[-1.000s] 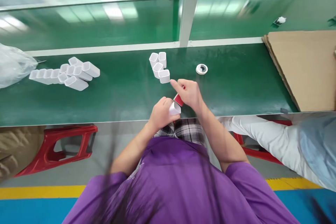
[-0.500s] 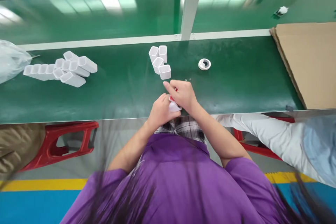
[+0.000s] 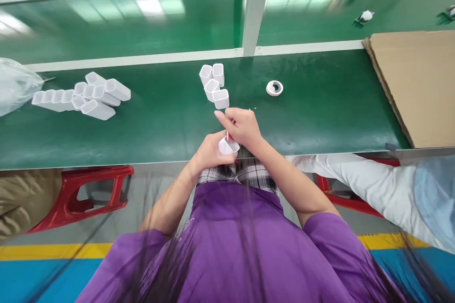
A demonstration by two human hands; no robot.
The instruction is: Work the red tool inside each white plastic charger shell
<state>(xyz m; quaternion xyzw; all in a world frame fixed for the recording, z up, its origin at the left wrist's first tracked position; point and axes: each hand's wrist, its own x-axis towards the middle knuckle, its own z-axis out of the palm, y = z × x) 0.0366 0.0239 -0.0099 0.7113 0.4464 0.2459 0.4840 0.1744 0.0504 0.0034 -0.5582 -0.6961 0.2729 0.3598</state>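
My left hand (image 3: 209, 154) is wrapped round a white, square-sided plastic tube (image 3: 227, 147) at the table's front edge, its open mouth tilted up towards me. My right hand (image 3: 245, 127) is closed, thumb stretched out to the left, on a small red tool (image 3: 230, 137) whose kind I cannot make out. Its visible part lies at the tube's rim; the rest is hidden by my fingers. Just beyond my hands, several similar white tubes (image 3: 221, 99) stand in a cluster.
More white tubes (image 3: 98, 110) lie grouped on the left, beside a clear plastic bag (image 3: 16, 86). A white ring-shaped roll (image 3: 274, 88) lies right of centre. Cardboard sheets (image 3: 415, 90) cover the right end of the green table (image 3: 320, 113). People sit on either side near red stools (image 3: 117, 189).
The tube has turned in my left hand, so its open mouth now shows more plainly. Both hands have shifted slightly left, and my right hand still grips the red tool.
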